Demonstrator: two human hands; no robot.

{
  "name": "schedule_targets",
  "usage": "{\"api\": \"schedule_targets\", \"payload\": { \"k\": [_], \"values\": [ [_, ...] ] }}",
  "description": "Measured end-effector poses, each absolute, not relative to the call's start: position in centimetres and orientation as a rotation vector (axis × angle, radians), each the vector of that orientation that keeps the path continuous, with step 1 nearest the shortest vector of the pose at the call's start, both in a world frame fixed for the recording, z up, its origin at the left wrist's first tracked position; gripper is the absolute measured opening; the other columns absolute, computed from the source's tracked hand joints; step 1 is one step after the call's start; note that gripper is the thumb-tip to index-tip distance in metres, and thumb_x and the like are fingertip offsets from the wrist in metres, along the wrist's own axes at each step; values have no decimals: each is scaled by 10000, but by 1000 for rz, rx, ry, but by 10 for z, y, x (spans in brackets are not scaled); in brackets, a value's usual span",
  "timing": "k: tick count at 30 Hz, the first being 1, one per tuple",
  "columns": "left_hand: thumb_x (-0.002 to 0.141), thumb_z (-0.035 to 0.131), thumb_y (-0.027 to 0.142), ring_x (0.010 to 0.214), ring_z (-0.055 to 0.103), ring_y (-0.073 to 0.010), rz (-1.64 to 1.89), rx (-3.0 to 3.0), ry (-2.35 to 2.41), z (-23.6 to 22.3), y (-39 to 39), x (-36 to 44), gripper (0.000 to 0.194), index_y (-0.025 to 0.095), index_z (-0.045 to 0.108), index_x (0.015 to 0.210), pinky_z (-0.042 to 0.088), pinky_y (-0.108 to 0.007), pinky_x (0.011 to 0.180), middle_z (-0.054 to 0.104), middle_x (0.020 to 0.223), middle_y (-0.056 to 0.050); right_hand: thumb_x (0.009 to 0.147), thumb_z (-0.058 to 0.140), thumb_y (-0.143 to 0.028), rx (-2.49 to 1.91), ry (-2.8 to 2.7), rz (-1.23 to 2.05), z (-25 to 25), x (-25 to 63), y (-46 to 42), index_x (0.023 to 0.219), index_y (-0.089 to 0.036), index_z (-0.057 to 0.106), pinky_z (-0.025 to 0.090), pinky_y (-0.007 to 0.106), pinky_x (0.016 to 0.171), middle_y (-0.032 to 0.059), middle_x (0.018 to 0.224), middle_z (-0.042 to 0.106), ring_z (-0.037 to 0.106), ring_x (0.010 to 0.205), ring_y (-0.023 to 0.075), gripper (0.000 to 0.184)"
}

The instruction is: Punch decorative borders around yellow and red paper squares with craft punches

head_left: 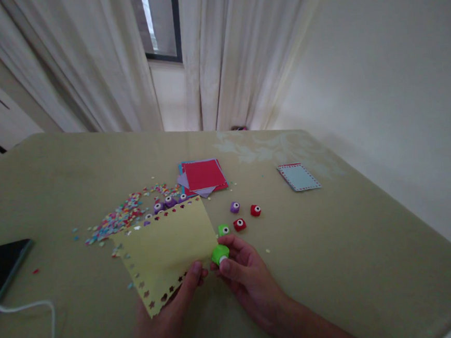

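Note:
My left hand grips a sheet of yellow paper by its near edge, thumb on top. Small punched shapes, stars among them, line three of the sheet's edges. In my right hand is a green craft punch, held between thumb and fingers at the sheet's right edge. Whether the paper sits inside its slot I cannot tell. Just beyond lie another green punch, two red punches and a purple punch. Several more purple punches stand behind the sheet, partly hidden by it.
Colourful paper confetti is heaped at the left. A stack of coloured paper lies at the back, and punched light-blue sheets at the right. A dark tablet-like device and a white cable occupy the left edge.

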State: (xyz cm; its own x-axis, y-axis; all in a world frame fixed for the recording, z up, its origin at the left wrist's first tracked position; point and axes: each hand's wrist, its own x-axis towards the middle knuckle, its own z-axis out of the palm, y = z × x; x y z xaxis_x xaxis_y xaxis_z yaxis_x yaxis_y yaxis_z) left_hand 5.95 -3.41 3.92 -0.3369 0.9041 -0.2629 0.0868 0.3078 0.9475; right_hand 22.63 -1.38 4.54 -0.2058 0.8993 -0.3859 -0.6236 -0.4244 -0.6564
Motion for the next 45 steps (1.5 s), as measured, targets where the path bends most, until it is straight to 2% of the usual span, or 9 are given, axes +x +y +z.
{"api": "schedule_targets", "payload": {
  "k": [2, 9, 15, 19, 24, 30, 35, 40, 45],
  "values": [
    [724, 848, 589, 947, 827, -348, 1129, 911, 1673, 39, -34, 60, 382, 256, 825, 910, 681, -444, 923, 872, 977, -83, 547, 1079, -297, -917, -430, 1812, 43, 226, -13, 1019, -212, 747, 519, 266, 820, -11, 918, 770, 693, 831, 146, 583],
    [720, 819, 552, 953, 825, -344, 1113, 931, 1697, 47, -33, 62, 265, 295, 767, 758, 681, -431, 926, 856, 889, -46, 533, 1079, -290, -928, -427, 1793, 42, 225, -14, 1003, -213, 736, 507, 276, 869, -8, 954, 753, 677, 890, 167, 587],
    [702, 830, 613, 1025, 814, -382, 1058, 929, 1738, 46, -35, 60, 382, 248, 773, 801, 624, -492, 1038, 859, 954, -114, 560, 1067, -290, -969, -467, 1808, 45, 228, -13, 1001, -198, 765, 505, 247, 759, -13, 901, 762, 658, 794, 141, 543],
    [679, 861, 594, 1066, 811, -367, 1107, 844, 1740, 42, -34, 59, 417, 256, 783, 911, 637, -473, 1027, 865, 1058, -97, 568, 1059, -309, -962, -521, 1836, 44, 227, -14, 1027, -190, 802, 534, 283, 834, 28, 971, 808, 705, 847, 170, 539],
    [634, 855, 606, 1088, 803, -388, 1063, 830, 1699, 46, -32, 60, 450, 249, 775, 896, 629, -494, 1048, 864, 1054, -108, 572, 1060, -337, -916, -538, 1849, 46, 226, -15, 980, -210, 806, 559, 312, 865, 27, 956, 821, 733, 855, 187, 497],
    [708, 848, 572, 1156, 778, -387, 1064, 807, 1702, 50, -35, 64, 436, 251, 762, 990, 598, -500, 1091, 849, 1141, -112, 569, 1064, -373, -963, -561, 1824, 47, 226, -15, 977, -211, 819, 568, 316, 849, 36, 955, 828, 732, 842, 190, 502],
    [675, 853, 582, 1118, 791, -385, 1067, 894, 1658, 47, -33, 60, 440, 238, 776, 937, 594, -501, 1097, 856, 1081, -114, 561, 1065, -369, -978, -569, 1823, 46, 227, -15, 980, -199, 831, 552, 298, 844, 47, 969, 830, 724, 836, 182, 509],
    [694, 838, 549, 1049, 809, -364, 1074, 933, 1667, 52, -28, 60, 359, 271, 787, 915, 631, -488, 1042, 865, 1040, -84, 573, 1059, -384, -955, -585, 1823, 47, 227, -15, 1011, -203, 836, 546, 308, 876, 55, 1005, 834, 733, 872, 194, 523],
    [675, 819, 568, 1066, 804, -379, 1054, 934, 1665, 58, -26, 62, 395, 237, 783, 889, 633, -490, 1033, 865, 1055, -110, 605, 1044, -405, -946, -619, 1831, 47, 226, -15, 1024, -222, 836, 549, 335, 908, 47, 1023, 841, 752, 905, 214, 502]
  ]
}}
